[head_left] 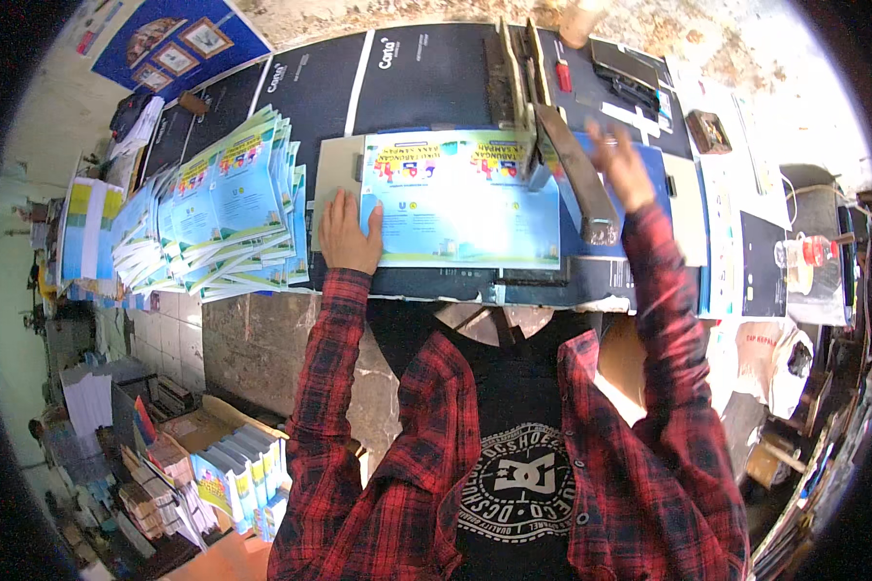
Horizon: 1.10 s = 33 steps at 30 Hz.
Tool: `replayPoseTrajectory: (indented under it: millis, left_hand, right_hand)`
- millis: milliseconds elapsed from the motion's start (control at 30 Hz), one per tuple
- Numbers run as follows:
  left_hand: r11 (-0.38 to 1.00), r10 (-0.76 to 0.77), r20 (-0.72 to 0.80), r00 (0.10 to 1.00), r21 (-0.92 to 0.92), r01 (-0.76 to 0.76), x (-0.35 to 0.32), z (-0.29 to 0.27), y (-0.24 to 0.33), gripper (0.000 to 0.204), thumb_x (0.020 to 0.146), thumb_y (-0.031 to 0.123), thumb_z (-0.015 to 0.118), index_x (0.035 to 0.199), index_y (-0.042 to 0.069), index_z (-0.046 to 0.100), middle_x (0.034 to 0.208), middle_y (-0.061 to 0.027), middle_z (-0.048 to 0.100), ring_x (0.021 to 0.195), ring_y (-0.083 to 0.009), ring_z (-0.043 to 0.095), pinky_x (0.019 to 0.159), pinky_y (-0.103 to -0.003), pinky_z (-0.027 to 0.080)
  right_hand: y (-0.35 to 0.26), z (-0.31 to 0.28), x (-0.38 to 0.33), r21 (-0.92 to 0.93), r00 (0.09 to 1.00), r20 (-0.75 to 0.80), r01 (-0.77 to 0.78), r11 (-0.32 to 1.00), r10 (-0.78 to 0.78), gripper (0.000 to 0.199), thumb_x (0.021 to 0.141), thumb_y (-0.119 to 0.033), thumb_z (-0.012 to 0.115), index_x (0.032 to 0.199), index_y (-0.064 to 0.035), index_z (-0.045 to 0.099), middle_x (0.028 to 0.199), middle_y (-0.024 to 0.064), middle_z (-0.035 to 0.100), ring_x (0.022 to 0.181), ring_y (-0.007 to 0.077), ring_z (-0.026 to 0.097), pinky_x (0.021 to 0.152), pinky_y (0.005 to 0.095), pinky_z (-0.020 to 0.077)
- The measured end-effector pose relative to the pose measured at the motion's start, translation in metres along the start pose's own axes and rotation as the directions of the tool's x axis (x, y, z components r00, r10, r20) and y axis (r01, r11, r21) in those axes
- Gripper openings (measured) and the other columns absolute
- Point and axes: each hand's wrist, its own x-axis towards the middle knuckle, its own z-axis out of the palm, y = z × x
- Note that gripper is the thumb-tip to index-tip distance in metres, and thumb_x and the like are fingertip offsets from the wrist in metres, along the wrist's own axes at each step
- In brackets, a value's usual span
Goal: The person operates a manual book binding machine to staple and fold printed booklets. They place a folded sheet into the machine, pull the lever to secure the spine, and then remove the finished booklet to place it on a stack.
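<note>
Booklets are the work here: one light-blue booklet [460, 198] lies flat on the table [426, 73], its right edge pushed under the long blade arm of a paper cutter [576, 174]. The left hand [349, 232] lies flat, fingers together, pressing down the booklet's left edge; it grips nothing. The right hand [620, 165] is raised by the cutter arm with fingers spread and blurred, so I cannot tell whether it touches the arm or hangs just above it; it does not seem to hold anything. As a judgement, the job looks well along but not finished: a tall, fanned stack of like booklets [228, 203] stands just left of the left hand, though I cannot tell whether that stack is cut or waiting. More booklets sit in an open box [233, 474] on the floor, lower left. For room, the near edge of the table runs just below the booklet, close to the person's chest, so there is little space to pull it back. The stack hems in the left side. On the right lie dark boards, a small tin [707, 131] and a bottle [804, 254] farther off, leaving some open space beyond the cutter.
</note>
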Motion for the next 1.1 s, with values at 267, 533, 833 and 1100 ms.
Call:
replayPoseTrajectory:
  millis: [267, 533, 833, 1100]
  left_hand:
    - [0.439, -0.337, 0.416, 0.845, -0.724, 0.532, 0.017, -0.034, -0.004, 0.040, 0.087, 0.038, 0.074, 0.098, -0.001, 0.073, 0.094, -0.0102, 0.073, 0.085, -0.0187, 0.066, 0.078, -0.031, 0.051]
    - [0.384, -0.185, 0.246, 0.951, -0.873, 0.301, 0.097, -0.209, -0.189, 0.022, 0.088, 0.024, 0.074, 0.090, 0.002, 0.072, 0.083, -0.0041, 0.071, 0.067, -0.0089, 0.063, 0.064, -0.025, 0.050]
    - [0.861, -0.441, -0.197, 0.876, 0.181, 0.475, 0.136, -0.224, -0.370, 0.116, 0.072, 0.084, 0.057, 0.140, -0.009, 0.044, 0.134, -0.0318, 0.054, 0.123, -0.0415, 0.055, 0.105, -0.046, 0.043]
    - [0.944, -0.241, -0.350, 0.905, 0.131, 0.303, 0.052, -0.039, -0.119, 0.092, 0.082, 0.067, 0.060, 0.150, 0.009, 0.036, 0.155, -0.0223, 0.030, 0.144, -0.0457, 0.024, 0.105, -0.075, 0.023]
  right_hand:
    - [-0.001, 0.067, -0.120, 0.597, 0.987, -0.001, -0.130, 0.792, 0.163, 0.051, 0.097, -0.021, 0.062, 0.141, 0.0012, 0.046, 0.139, 0.0134, 0.052, 0.128, 0.0218, 0.048, 0.109, 0.0358, 0.0349]
    - [0.011, -0.042, -0.181, 0.639, 0.927, -0.086, -0.230, 0.734, 0.365, 0.059, 0.100, -0.019, 0.055, 0.152, -0.0051, 0.030, 0.123, 0.0143, 0.061, 0.110, 0.0171, 0.056, 0.095, 0.0291, 0.0414]
    - [0.022, -0.016, -0.208, 0.627, 0.882, -0.004, -0.365, 0.688, 0.472, 0.063, 0.100, -0.020, 0.060, 0.152, -0.0051, 0.028, 0.118, 0.0131, 0.062, 0.109, 0.0173, 0.056, 0.097, 0.0315, 0.0420]
    - [-0.007, -0.007, -0.232, 0.536, 0.923, -0.027, -0.310, 0.786, 0.383, 0.069, 0.096, -0.020, 0.065, 0.152, -0.0058, 0.029, 0.121, 0.0210, 0.060, 0.107, 0.0208, 0.058, 0.095, 0.0340, 0.0454]
